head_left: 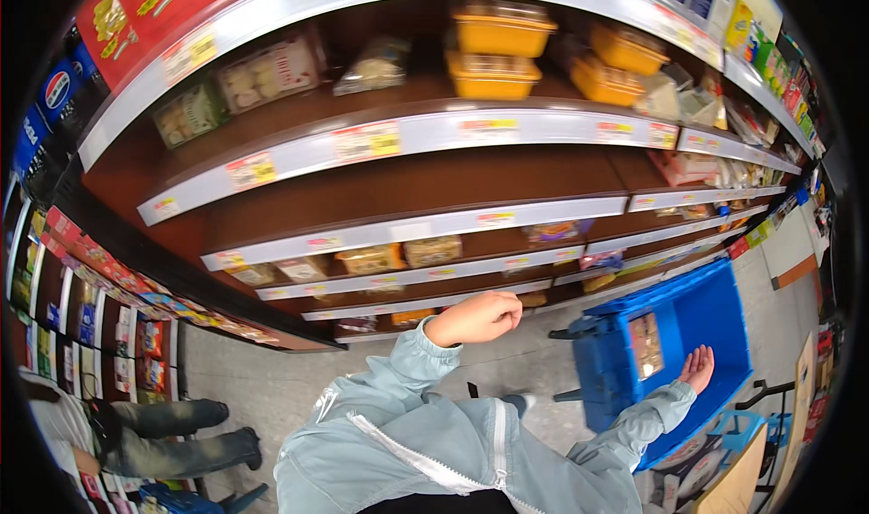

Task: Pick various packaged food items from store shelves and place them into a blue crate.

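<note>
One left hand [480, 317] curls mid-frame, its grip unclear; the right hand [697, 369], open, overhangs the lower-right blue tote [711, 306], seemingly parked within reach.

Left hand [480, 317] curled, right hand [697, 369] outstretched

Plenty escaped my eye there.
Orange plastic tubs with clear lids [496, 75] blurred, contents unreadable; the bare left hand [477, 317] hid its fingertips; a pale-blue sleeve [647, 419] covered part of the blue plastic bin [706, 297]; the left edge cropped a dark-jeaned co-worker [176, 455].
</note>
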A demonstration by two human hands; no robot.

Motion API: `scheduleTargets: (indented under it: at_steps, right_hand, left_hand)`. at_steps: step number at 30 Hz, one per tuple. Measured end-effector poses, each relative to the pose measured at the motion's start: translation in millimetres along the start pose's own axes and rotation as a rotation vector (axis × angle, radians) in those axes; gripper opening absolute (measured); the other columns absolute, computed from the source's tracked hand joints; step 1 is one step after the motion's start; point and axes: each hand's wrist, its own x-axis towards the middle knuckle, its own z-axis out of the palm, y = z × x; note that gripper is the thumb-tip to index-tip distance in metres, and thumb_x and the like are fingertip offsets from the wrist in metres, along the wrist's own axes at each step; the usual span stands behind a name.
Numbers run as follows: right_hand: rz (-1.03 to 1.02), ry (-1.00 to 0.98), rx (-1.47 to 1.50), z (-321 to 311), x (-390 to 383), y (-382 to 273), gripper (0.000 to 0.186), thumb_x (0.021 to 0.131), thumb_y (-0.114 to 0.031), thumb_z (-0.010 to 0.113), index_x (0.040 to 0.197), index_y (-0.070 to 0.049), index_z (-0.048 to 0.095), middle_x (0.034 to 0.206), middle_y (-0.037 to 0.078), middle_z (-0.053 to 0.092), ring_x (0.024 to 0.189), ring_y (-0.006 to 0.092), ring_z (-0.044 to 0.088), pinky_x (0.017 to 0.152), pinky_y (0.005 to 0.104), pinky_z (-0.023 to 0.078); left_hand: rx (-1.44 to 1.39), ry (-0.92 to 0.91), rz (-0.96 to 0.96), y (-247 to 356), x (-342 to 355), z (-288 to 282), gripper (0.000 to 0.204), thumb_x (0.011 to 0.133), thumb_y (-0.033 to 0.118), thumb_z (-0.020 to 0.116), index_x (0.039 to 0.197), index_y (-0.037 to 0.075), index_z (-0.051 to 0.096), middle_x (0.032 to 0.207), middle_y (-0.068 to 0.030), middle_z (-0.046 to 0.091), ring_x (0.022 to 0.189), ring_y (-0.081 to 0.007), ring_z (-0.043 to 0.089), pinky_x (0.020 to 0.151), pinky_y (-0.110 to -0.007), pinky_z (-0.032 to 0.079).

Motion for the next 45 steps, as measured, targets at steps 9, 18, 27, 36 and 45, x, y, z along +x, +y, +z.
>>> scheduleTargets:
  at_steps: [9,18,27,36,45]
  right_hand:
    - [0.072,0.159,0.148,67,-193,75,0.022,0.077,-0.015,0.045,0.096,-0.005,0.050,0.086,0.007,0.055,0.071,0.0121,0.050,0.065,0.0241,0.042]
    - [0.199,-0.362,-0.167,160,-248,43,0.024,0.075,-0.018,0.049,0.097,-0.008,0.052,0.086,0.002,0.056,0.070,0.0091,0.049,0.062,0.0220,0.040]
    - [-0.241,-1.539,0.047,381,-367,-67,0.032,0.076,-0.009,0.046,0.105,0.003,0.042,0.106,0.011,0.044,0.094,0.0174,0.045,0.080,0.0282,0.039]
    - [0.085,-1.399,-0.234,570,-429,-81,0.052,0.069,-0.010,0.056,0.114,0.004,0.035,0.108,0.012,0.043,0.101,0.0176,0.042,0.082,0.0292,0.038]
    - [-0.376,-1.289,-0.269,664,-421,-20,0.028,0.064,-0.010,0.058,0.091,-0.002,0.055,0.082,0.009,0.055,0.076,0.0174,0.049,0.064,0.0277,0.040]
  left_hand:
    - [-0.005,0.162,-0.215,-11,-147,-134,0.010,0.070,-0.002,0.041,0.076,0.000,0.050,0.079,-0.0091,0.054,0.075,-0.0184,0.052,0.067,-0.027,0.041]
    - [0.150,0.593,0.239,57,-184,-213,0.014,0.066,-0.007,0.045,0.074,0.000,0.055,0.078,-0.0100,0.056,0.076,-0.0210,0.053,0.068,-0.029,0.041]
    - [0.041,0.970,0.016,67,-172,-337,0.029,0.075,0.009,0.044,0.101,-0.002,0.044,0.104,-0.0097,0.046,0.094,-0.0182,0.045,0.082,-0.027,0.036]
    - [-0.379,0.975,-0.463,44,-131,-404,0.032,0.071,0.020,0.054,0.099,0.006,0.047,0.107,-0.0056,0.044,0.103,-0.0164,0.035,0.089,-0.036,0.024]
    - [-0.039,0.913,-0.393,8,-117,-420,0.023,0.062,0.018,0.060,0.081,0.005,0.056,0.076,-0.0043,0.051,0.072,-0.0136,0.044,0.063,-0.023,0.034]
